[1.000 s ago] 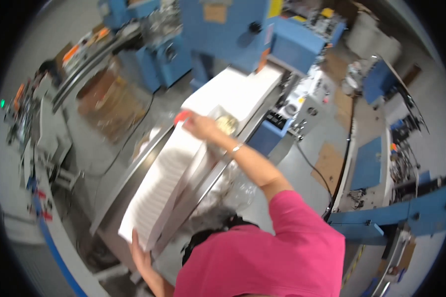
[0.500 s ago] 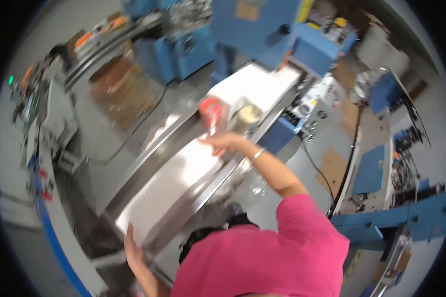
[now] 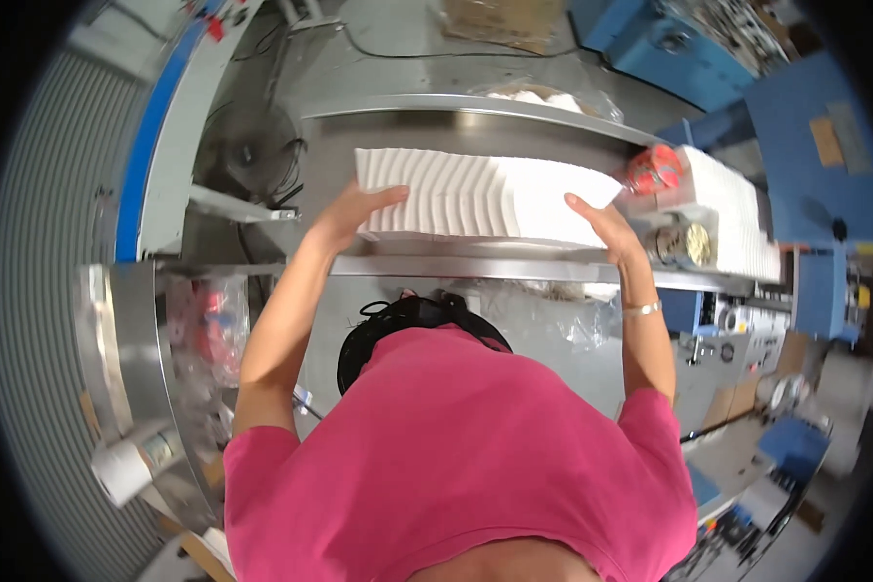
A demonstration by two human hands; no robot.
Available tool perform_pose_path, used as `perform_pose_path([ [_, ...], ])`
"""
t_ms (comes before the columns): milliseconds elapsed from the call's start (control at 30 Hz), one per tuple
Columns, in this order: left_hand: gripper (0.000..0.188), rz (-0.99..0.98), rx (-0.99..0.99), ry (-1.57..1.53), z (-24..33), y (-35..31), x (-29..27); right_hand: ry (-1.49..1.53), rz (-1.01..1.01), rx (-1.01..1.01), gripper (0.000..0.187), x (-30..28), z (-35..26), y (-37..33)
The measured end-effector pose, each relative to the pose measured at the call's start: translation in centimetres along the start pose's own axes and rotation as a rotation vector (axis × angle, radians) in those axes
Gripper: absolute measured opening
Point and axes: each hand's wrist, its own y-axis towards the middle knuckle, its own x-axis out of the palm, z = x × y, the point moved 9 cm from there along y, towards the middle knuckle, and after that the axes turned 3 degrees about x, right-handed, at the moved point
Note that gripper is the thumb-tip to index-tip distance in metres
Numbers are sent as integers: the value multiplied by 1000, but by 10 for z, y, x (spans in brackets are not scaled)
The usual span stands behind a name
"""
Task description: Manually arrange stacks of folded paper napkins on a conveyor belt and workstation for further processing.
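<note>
Person, seen from above: short-sleeved pink cotton T-shirt (image 3: 456, 456), sleeves ending above the elbow. Bare forearms. Thin silver bracelet (image 3: 642, 309) on right wrist. Left hand (image 3: 351, 211) and right hand (image 3: 606, 225) bare, ungloved.

- A grey concrete floor (image 3: 398, 29) is spreading across the top of the view; dark cables (image 3: 291, 165) are trailing over it
- A long steel trough (image 3: 475, 112) of a machine is curving across the middle; its near rail (image 3: 514, 267) is catching bright light
- Blue machine housings (image 3: 815, 136) are crowding the right side; a control panel (image 3: 723, 325) is sitting below them
- A cardboard box (image 3: 504, 19) is resting on the floor at the top
- A blue-edged frame (image 3: 150, 136) is running down the left; a corrugated grey surface (image 3: 44, 242) is filling the far left
- A curved steel table (image 3: 136, 369) is standing at lower left; crumpled clear plastic (image 3: 204, 330) is lying on it
</note>
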Motion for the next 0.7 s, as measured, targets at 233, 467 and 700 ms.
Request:
perform_pose_path([
  [233,63,118,114,-205,-28,-17,-19,133,-27,-88,75,17,-24,-8],
  [467,84,453,566,-265,3,-125,-110,74,-165,-532,94,87,-144,-19],
  [700,88,900,662,-268,-74,-257,-227,9,-505,-734,85,286,-247,-28],
])
